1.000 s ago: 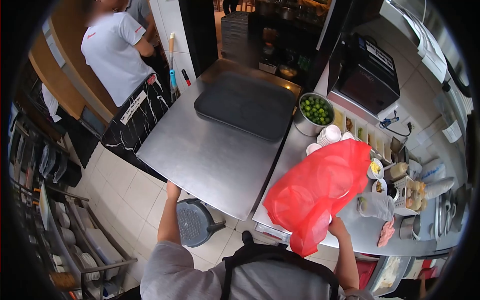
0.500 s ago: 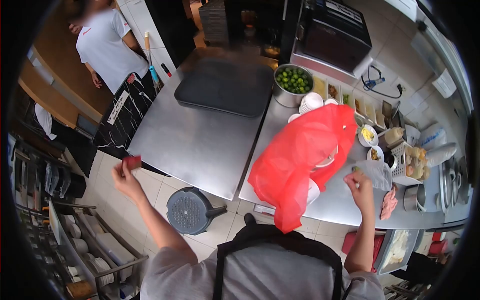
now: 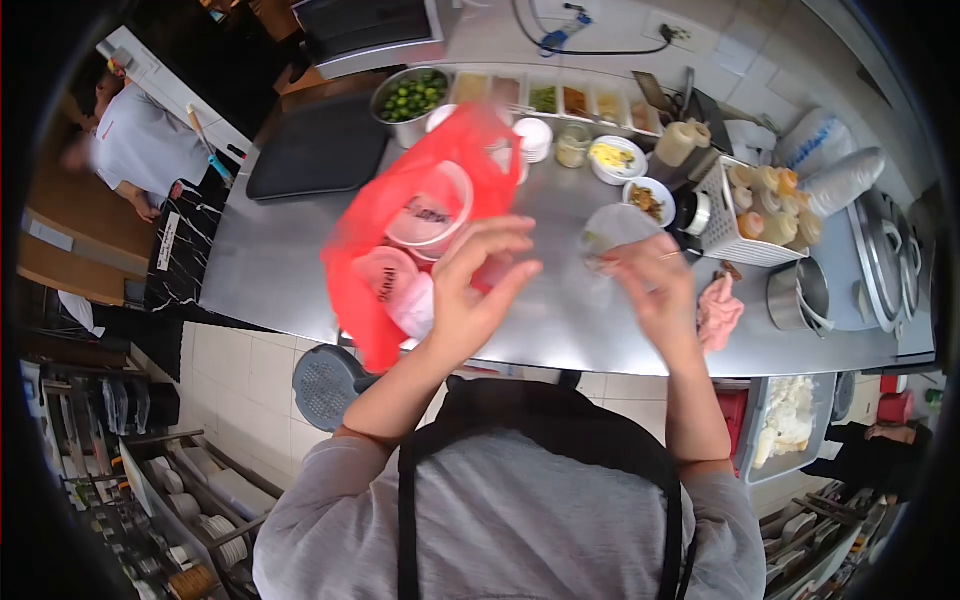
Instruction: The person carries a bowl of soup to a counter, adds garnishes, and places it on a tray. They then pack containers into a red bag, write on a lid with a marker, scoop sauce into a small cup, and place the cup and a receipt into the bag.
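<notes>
My left hand [image 3: 478, 290] is over the counter beside the red plastic bag [image 3: 375, 215], fingers spread, with nothing in them. Inside the open bag are white-lidded containers [image 3: 430, 205] with dark handwriting on them. My right hand [image 3: 655, 290] has its fingers closed on a small clear plastic bag [image 3: 612, 238], which has something greenish in its lower part. The clear bag is held above the steel counter [image 3: 545, 320], right of the red bag.
Along the wall stand a pot of green limes [image 3: 412, 98], ingredient trays [image 3: 575, 100], a bowl of yellow food [image 3: 618, 158] and a white basket of bottles [image 3: 740, 225]. A pink cloth [image 3: 718, 312] and a pot [image 3: 798, 295] lie right. A person [image 3: 150, 140] stands far left.
The view has turned to the right. My left hand has come in from the far left to beside the red bag and opened. My right hand now holds up the clear bag.
</notes>
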Action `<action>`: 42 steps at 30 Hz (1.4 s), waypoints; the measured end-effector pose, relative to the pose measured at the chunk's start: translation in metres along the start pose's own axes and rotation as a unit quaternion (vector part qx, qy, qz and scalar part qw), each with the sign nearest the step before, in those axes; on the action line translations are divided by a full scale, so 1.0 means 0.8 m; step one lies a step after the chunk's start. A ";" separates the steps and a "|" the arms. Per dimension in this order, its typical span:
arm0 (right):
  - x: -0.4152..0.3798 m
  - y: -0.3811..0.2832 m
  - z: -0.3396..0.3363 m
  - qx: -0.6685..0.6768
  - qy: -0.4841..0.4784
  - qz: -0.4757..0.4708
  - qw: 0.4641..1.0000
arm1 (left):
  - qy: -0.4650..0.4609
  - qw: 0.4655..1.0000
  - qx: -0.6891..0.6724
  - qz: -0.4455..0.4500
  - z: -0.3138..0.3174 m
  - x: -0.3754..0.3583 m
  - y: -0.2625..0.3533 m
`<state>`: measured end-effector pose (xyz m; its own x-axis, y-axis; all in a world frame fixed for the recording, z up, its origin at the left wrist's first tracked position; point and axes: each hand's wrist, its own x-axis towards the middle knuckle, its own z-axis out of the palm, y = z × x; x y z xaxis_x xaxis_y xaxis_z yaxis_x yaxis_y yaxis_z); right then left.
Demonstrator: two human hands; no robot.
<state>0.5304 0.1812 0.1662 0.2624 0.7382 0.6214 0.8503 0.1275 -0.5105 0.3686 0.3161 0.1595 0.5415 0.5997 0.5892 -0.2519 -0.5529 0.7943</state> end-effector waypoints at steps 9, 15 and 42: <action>-0.036 0.135 -0.018 -0.011 0.009 0.142 0.990 | 0.066 0.980 0.142 -0.124 0.204 0.027 -0.135; -0.048 0.167 0.021 -0.157 -0.218 0.109 0.957 | -0.042 0.966 0.102 -0.235 0.179 0.037 -0.076; -0.028 0.121 -0.006 -0.182 -0.092 -0.143 0.969 | -0.111 0.961 -0.102 -0.233 0.085 -0.018 -0.150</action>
<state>0.6091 0.1738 0.1059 -0.0645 0.8166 0.5736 0.9895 0.1270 -0.0694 0.4458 0.3346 0.0454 0.7851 0.6044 0.1351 -0.0811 -0.1159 0.9899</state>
